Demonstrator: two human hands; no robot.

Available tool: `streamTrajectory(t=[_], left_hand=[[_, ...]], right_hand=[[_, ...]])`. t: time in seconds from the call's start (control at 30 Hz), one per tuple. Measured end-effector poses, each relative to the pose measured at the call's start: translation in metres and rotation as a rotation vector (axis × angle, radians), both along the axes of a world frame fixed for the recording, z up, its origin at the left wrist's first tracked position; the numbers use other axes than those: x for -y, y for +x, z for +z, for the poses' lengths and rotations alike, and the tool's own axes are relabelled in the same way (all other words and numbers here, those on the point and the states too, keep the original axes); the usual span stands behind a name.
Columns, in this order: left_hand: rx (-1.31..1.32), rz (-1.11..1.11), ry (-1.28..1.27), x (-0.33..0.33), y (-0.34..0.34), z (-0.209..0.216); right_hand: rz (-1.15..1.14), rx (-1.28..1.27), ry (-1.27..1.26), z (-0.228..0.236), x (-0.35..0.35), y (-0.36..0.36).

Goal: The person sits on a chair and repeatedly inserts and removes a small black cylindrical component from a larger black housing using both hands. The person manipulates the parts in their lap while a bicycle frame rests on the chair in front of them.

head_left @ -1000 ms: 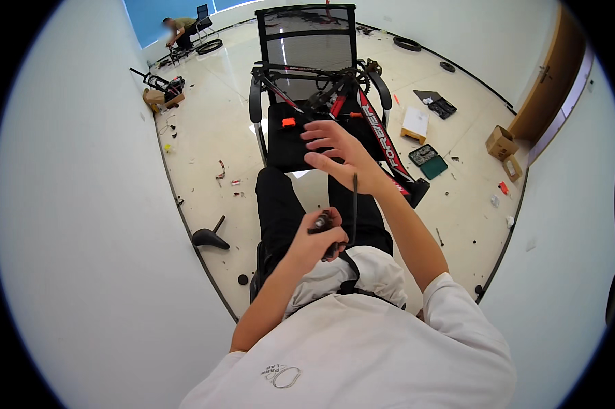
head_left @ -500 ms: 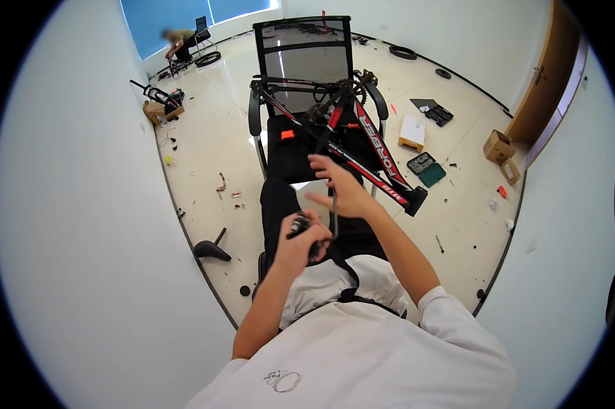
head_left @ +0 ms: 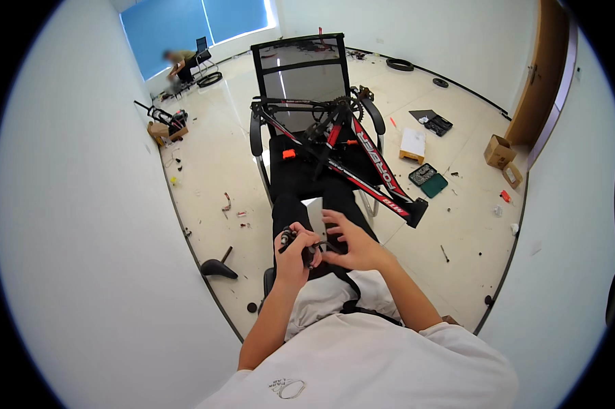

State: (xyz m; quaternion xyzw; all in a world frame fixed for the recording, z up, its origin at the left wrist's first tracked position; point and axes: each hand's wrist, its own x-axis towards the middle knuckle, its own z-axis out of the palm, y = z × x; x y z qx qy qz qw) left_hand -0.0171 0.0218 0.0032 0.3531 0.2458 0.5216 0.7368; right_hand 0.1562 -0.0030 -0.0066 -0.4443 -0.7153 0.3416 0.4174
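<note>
Hands: the left hand point(head_left: 298, 256), just below the centre of the frame, is closed around a dark metal bicycle part point(head_left: 287, 237), whose end shows above the curled fingers. The exact kind of part cannot be told, as the hand covers much of it. The right hand point(head_left: 362, 249), just to its right, stands wide, fingers spread and bent, thumb well apart from them. A dark, thin bent rod point(head_left: 332, 246) lies between the two hands; whether the right hand touches it cannot be told.

Surroundings: in the upper centre, a red, black and white bicycle frame point(head_left: 377, 163) rests across a black mesh-backed office chair point(head_left: 300, 80), its front end projecting to the right beyond the seat. A small orange object point(head_left: 289, 154) lies on the seat, left of the frame tubes.

Floor: a black saddle point(head_left: 218, 269) with post attached lies at lower left. Right of centre, an open green case point(head_left: 434, 185) lies near a white-and-yellow box point(head_left: 412, 144). A cardboard box point(head_left: 499, 151) stands farther right. At upper left, a co-worker point(head_left: 182, 63) bends forward beside a chair.
</note>
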Motion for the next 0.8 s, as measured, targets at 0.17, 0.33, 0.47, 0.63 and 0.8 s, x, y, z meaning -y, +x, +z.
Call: streamTrajectory(t=[0.17,0.33,0.47,0.63,0.8], left_hand=[[-0.101,-0.238,0.035,0.012,0.005,-0.003],[-0.048,-0.175,-0.049,0.025,0.029,-0.017],[0.054,0.127,-0.092,-0.002,0.010,-0.014],[-0.238,0.362,0.042,-0.034,-0.013,-0.032],[-0.297,0.115,0.141,0.003,0.015,-0.040]], right_hand=[[-0.208,-0.193,-0.009,-0.026,-0.011,0.015],[-0.210,0.046,-0.148,-0.018,-0.010,0.027],[0.046,0.222,-0.374,-0.019,-0.006,0.023],[0.557,-0.036,-0.208,0.011,0.022,-0.010],[0.569,-0.396,-0.130,0.080,0.003,0.003]])
